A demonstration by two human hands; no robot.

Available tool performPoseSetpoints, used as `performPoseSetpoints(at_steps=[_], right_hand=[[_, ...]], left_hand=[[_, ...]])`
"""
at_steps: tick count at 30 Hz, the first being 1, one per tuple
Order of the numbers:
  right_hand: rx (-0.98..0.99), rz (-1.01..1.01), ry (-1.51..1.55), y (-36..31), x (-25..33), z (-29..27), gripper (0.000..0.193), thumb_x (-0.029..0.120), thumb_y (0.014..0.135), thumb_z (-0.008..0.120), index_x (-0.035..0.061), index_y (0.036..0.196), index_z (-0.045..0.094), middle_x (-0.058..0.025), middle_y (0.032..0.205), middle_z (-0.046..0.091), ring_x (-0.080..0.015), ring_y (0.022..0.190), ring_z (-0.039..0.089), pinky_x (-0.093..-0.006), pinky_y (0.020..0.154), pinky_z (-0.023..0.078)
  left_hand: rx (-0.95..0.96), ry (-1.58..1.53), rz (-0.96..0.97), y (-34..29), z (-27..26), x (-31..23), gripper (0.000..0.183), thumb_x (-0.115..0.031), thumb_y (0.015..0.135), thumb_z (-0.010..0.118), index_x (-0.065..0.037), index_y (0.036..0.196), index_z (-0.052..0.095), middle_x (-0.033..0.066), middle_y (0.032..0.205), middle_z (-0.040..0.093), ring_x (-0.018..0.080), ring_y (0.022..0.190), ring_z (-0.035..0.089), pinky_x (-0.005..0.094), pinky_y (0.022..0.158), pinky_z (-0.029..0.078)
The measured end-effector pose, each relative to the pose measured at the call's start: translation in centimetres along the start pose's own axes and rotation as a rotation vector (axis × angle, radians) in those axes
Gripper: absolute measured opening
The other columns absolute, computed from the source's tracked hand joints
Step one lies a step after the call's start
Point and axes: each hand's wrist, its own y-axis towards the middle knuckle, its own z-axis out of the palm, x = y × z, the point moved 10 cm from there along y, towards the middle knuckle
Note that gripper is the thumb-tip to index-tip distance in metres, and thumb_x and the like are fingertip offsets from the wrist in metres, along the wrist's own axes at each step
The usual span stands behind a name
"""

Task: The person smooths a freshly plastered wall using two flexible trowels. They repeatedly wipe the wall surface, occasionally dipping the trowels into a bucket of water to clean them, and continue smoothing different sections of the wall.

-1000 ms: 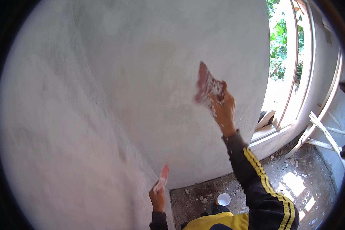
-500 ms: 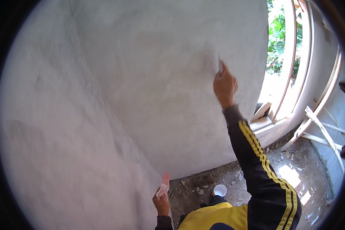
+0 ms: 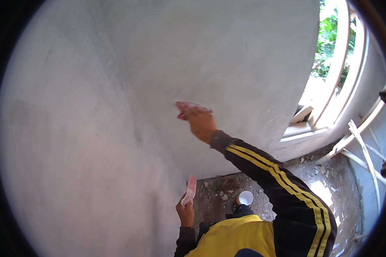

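Note:
My right hand [image 3: 200, 123] is closed round a red plastic putty scraper [image 3: 188, 107], its blade lying along the grey wall [image 3: 227, 55] in front of me. Low down beside the left-hand wall [image 3: 73, 162], my left hand [image 3: 185, 213] grips a second scraper [image 3: 191, 188], pale red and smeared with whitish putty, its blade pointing up. The fingers of both hands are partly hidden. Below, a white tub [image 3: 245, 198] stands by my foot.
The two walls meet in a corner running down ahead. On the right is a window opening [image 3: 330, 64] with a pale frame and a wood piece on its sill. Pale poles [image 3: 364, 158] lean beyond it. Rubble lies over the dirt floor [image 3: 218, 192].
My right hand has swept down and left across the wall toward the corner, turning its scraper more level. The left hand and its scraper appear slightly higher in view.

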Motion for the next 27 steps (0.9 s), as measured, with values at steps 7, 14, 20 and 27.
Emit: performPoseSetpoints(at_steps=[7,14,20,27], right_hand=[[-0.361,0.042,-0.107,5.2,-4.7,-2.5,0.06,-0.009,0.082,0.057,-0.0002,0.142,0.054,-0.0209,0.134,0.061,-0.0455,0.135,0.048,-0.0488,0.113,0.04],[0.048,0.13,0.401,-9.1,1.1,11.7,0.065,-0.013,0.082,0.05,0.0032,0.144,0.051,-0.0233,0.133,0.062,-0.0396,0.12,0.06,-0.0458,0.101,0.05],[-0.853,1.451,1.145,-28.9,-13.9,16.8,0.058,0.001,0.103,0.054,0.0132,0.158,0.04,-0.0043,0.133,0.058,-0.0144,0.102,0.059,-0.0355,0.076,0.054],[-0.804,1.1,1.313,-8.6,-11.6,13.8,0.08,-0.013,0.09,0.051,0.0153,0.162,0.034,-0.0083,0.133,0.06,-0.0148,0.084,0.061,-0.0288,0.071,0.052]], left_hand=[[-0.172,0.019,-0.135,-3.4,-5.8,3.8,0.043,0.006,0.085,0.055,0.011,0.126,0.065,0.0117,0.116,0.073,0.0194,0.108,0.068,0.031,0.099,0.05],[-0.15,0.089,-0.209,-5.2,-6.7,6.1,0.042,0.007,0.086,0.056,0.011,0.127,0.065,0.0147,0.117,0.073,0.0217,0.108,0.069,0.0324,0.098,0.05],[-0.179,0.116,-0.345,-8.5,-10.0,7.7,0.04,0.009,0.087,0.057,0.01,0.127,0.065,0.0134,0.115,0.074,0.0199,0.105,0.07,0.0308,0.096,0.051],[-0.088,0.092,-0.305,-7.3,-8.8,7.1,0.041,0.008,0.087,0.057,0.011,0.127,0.065,0.0132,0.116,0.074,0.0201,0.105,0.07,0.0308,0.096,0.051]])
